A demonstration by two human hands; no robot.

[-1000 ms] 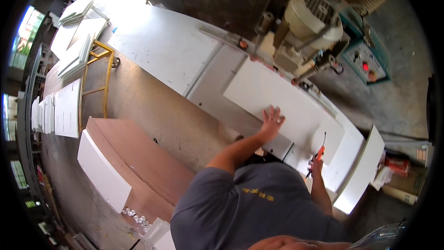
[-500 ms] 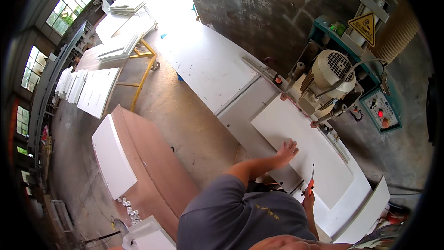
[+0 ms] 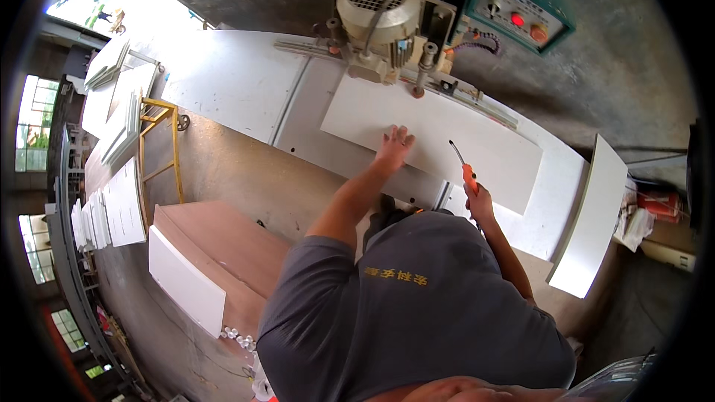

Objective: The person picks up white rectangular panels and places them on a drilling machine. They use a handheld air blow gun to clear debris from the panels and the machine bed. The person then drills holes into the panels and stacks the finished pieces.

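Note:
A flat white board [image 3: 491, 160] lies on the machine table [image 3: 558, 186] in front of me. My left hand [image 3: 395, 147] rests on the board's near edge, fingers spread. An orange-handled screwdriver [image 3: 470, 177] is held in my right hand [image 3: 479, 202], its dark shaft slanting up and left over the board. Beyond the board's far edge stands a drilling machine with a pale round motor [image 3: 378, 9]. Small rollers on posts [image 3: 418, 91] come down close to the board.
A teal control box [image 3: 519, 16] with a lit red button is mounted behind. At the right, a white panel [image 3: 588, 219] stands tilted. To the left are a brown stack [image 3: 223, 234] with a white board leaning on it, a yellow-framed trolley [image 3: 177, 152] and piles of white panels [image 3: 123, 205].
My view has swung to the right, so the machine and table sit further left in it. My left hand stays on the board, and the screwdriver remains in my right hand.

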